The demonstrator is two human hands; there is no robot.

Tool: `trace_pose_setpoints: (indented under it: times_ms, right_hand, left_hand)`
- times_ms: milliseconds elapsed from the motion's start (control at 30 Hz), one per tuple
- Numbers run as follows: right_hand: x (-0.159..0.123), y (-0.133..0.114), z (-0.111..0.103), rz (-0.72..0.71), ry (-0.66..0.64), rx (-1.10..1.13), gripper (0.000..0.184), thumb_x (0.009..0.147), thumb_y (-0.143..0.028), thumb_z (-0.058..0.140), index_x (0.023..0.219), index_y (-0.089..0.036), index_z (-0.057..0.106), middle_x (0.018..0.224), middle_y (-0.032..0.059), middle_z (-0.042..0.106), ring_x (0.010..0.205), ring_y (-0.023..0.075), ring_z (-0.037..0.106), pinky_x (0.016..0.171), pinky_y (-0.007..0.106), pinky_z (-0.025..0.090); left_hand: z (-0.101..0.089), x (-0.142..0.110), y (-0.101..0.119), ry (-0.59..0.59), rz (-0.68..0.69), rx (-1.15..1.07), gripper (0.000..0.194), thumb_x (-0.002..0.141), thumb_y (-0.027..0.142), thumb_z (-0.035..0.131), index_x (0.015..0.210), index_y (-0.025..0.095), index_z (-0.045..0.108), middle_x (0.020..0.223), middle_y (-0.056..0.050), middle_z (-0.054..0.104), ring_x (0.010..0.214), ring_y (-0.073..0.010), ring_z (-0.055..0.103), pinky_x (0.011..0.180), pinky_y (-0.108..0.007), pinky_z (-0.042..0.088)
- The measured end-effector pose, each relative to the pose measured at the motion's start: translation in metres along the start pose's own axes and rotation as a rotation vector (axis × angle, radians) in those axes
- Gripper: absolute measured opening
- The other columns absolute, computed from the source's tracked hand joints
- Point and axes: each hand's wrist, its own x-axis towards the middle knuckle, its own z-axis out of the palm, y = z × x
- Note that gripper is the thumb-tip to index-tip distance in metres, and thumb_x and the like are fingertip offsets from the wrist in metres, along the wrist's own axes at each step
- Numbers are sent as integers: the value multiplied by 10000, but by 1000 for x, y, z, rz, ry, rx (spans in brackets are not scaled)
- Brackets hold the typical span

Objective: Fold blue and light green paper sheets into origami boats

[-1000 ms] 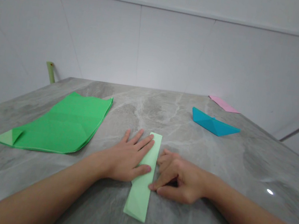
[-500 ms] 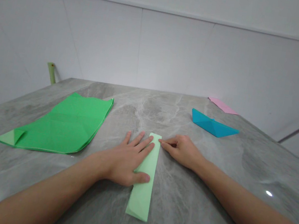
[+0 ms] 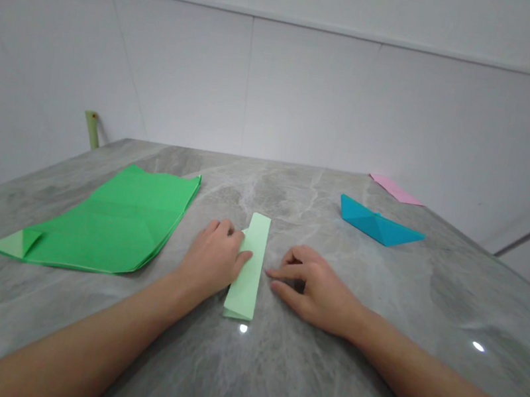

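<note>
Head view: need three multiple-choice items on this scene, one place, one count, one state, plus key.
1. Where is the blue paper boat relative to the pale green strip? A) left B) right C) under
2. How many paper pieces lie on the stone table? A) two B) three C) four
3. The left hand is: A) lifted clear of the strip B) resting on its left edge C) under it

1: B, the boat lies right of the strip.
2: C, the strip, boat, green sheet and pink paper.
3: B, its fingers lie against that edge.
</note>
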Motion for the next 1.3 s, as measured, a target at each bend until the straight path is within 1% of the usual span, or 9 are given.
trace_pose_setpoints:
  times_ms: [200,400,567,700,767,900,1033,1200,1300]
  right_hand:
    - [0,-1,-3,-112,-47,-2,269,867,-223,603,1088,-291,740,976,86,586,964,221,532,885,410,431]
    - [1,7,0,-155,29,31,224,840,-225,645,1040,-234,747,1036,85,636,1007,227,561,924,416,447]
    - [0,6,3,-187,98,27,285,861,-231,609,1129,-189,695,1174,125,619,1093,252,554,955,434,457]
    - [0,1,4,-255,102,-5,397,854,-227,612,1247,-171,623,1288,143,562,1205,271,490,1039,465,408]
    - [0,0,4,-281,112,-16,410,849,-217,620,1259,-190,617,1302,125,556,1244,270,457,1070,472,380]
    - [1,-1,4,-189,298,-33,312,855,-239,620,1159,-208,681,1343,137,502,1279,297,426,1060,515,379]
    - [1,-2,4,-28,518,111,390,849,-283,631,1232,-213,612,1224,141,540,1123,271,543,917,488,502]
    - [-2,-12,6,68,534,435,774,818,-358,679,1465,-237,273,1186,116,583,866,200,630,747,403,580]
    - [-4,-19,7,-59,384,500,629,838,-344,657,1399,-241,392,1204,103,600,944,213,634,774,376,583]
  left_hand:
    - [7,0,-3,113,68,-77,260,893,339,563,1004,127,663,1007,-127,614,1011,-286,542,938,-435,448]
    - [5,-4,5,95,156,-221,188,880,345,578,854,166,627,945,-85,638,964,-263,563,913,-433,449]
    - [1,-12,16,123,133,-424,493,812,479,616,1156,130,561,1146,-140,634,1097,-293,575,968,-455,456]
    - [3,-15,19,124,134,-542,680,752,280,607,1382,104,420,1368,-178,542,1253,-300,527,1059,-463,419]
    - [3,-14,18,130,112,-585,663,718,172,554,1372,106,470,1357,-152,571,1243,-288,548,1067,-450,420]
    - [2,-11,15,176,-13,-640,451,787,124,453,1175,153,682,1127,-72,722,980,-233,698,912,-370,530]
    - [0,-13,15,353,-113,-722,384,866,167,469,1184,149,683,1025,-66,753,789,-188,718,711,-284,560]
    - [-2,-20,23,505,54,-916,316,921,185,483,1210,166,610,1011,-56,751,670,-117,703,557,-187,532]
    - [0,-22,27,435,212,-947,217,906,142,488,1103,178,572,1162,-87,705,829,-142,726,688,-219,584]
